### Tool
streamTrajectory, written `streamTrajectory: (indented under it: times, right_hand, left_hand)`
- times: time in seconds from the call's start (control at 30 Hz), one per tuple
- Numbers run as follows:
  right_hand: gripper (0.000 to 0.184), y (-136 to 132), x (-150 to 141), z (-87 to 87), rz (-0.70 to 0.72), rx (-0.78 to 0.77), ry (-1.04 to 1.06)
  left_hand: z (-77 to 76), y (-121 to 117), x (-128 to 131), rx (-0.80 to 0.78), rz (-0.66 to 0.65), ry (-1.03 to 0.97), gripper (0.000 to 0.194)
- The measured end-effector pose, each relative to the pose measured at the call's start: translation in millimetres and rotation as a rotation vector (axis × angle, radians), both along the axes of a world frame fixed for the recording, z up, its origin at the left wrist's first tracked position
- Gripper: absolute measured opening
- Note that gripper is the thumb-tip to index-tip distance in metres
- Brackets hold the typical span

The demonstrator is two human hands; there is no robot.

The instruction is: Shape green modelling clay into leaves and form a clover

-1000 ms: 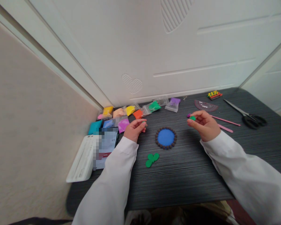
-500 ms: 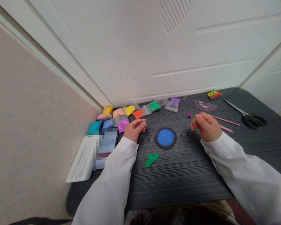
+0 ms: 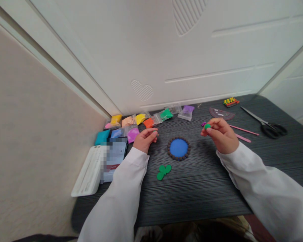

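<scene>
My right hand pinches a small lump of green modelling clay between thumb and fingers, raised above the table. A small purple clay piece lies just beyond those fingertips. My left hand is closed in a pinch, and a speck of green clay shows between its thumb and fingertips. Between the two hands lies a flat blue clay disc edged with small dark brown balls. Nearer to me rest flat green clay leaves, touching one another.
Bags of coloured clay line the back left. A phone and a white case lie left. To the right are a protractor, pink tools, scissors and a yellow-and-red clay piece. A white panel rises behind.
My right fingers have shifted around the green clay, which was hidden half a second ago and shows again as a rounder lump. My left hand has stayed still.
</scene>
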State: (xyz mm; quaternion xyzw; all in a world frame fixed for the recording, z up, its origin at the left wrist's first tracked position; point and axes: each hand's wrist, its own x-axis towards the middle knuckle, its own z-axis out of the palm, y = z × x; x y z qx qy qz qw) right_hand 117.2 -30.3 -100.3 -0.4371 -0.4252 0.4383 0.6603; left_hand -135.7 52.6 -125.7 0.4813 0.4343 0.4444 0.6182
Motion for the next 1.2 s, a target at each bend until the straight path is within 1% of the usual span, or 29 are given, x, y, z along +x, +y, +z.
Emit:
streamTrajectory:
  times: [0.1,0.2,0.3,0.4,0.47,0.57,0.67,0.73,0.87,0.93,1.0,1.1,1.2]
  right_hand:
    - [0.009,0.5,0.1,-1.5,-0.029,-0.024,-0.053]
    - [0.015,1.1,-0.8,-1.3,-0.032,-0.034,-0.079]
    - [0.016,1.1,-2.2,-0.2,-0.039,-0.044,-0.062]
    - [0.022,1.0,-2.5,0.0,-0.015,-0.038,-0.041]
    - [0.023,1.0,-2.2,-1.0,0.004,-0.037,-0.053]
    - [0.021,0.7,-1.7,-3.1,0.012,-0.063,-0.125]
    - [0.023,0.1,-0.9,-4.8,0.016,-0.072,-0.212]
    - [0.024,-0.3,0.2,-5.5,0.023,-0.043,-0.274]
    - [0.032,-0.7,2.8,-5.2,0.025,0.017,-0.349]
    - [0.03,-1.1,2.6,-3.4,0.028,0.012,-0.332]
    - [0.024,-1.8,0.8,-0.4,0.029,-0.002,-0.275]
    - [0.025,-2.6,-3.2,3.6,0.03,-0.014,-0.199]
    - [0.021,-3.3,-5.4,4.2,0.072,-0.03,-0.183]
  left_hand:
    - [0.4,-0.2,-0.1,0.004,0.0,0.004,0.026]
    - [0.8,-0.5,-0.2,0.009,-0.003,0.008,0.026]
    - [0.6,-0.5,-0.4,0.013,-0.006,0.009,0.026]
    - [-0.5,0.0,-0.6,0.018,-0.009,0.01,0.025]
    - [-1.4,0.4,-0.8,0.02,-0.009,0.011,0.025]
    - [-2.5,0.8,-1.2,0.023,-0.006,0.013,0.026]
    - [-2.8,0.9,-1.4,0.024,-0.004,0.018,0.027]
    - [-2.7,0.8,-1.4,0.023,-0.004,0.021,0.027]
    - [-2.2,0.7,-1.3,0.019,0.0,0.027,0.029]
    - [-2.1,0.7,-1.2,0.017,0.0,0.028,0.03]
    - [-2.1,0.7,-1.1,0.016,-0.001,0.027,0.029]
    - [-2.2,0.6,-1.0,0.014,-0.003,0.024,0.029]
    - [-2.1,0.4,-0.9,0.012,-0.007,0.02,0.029]
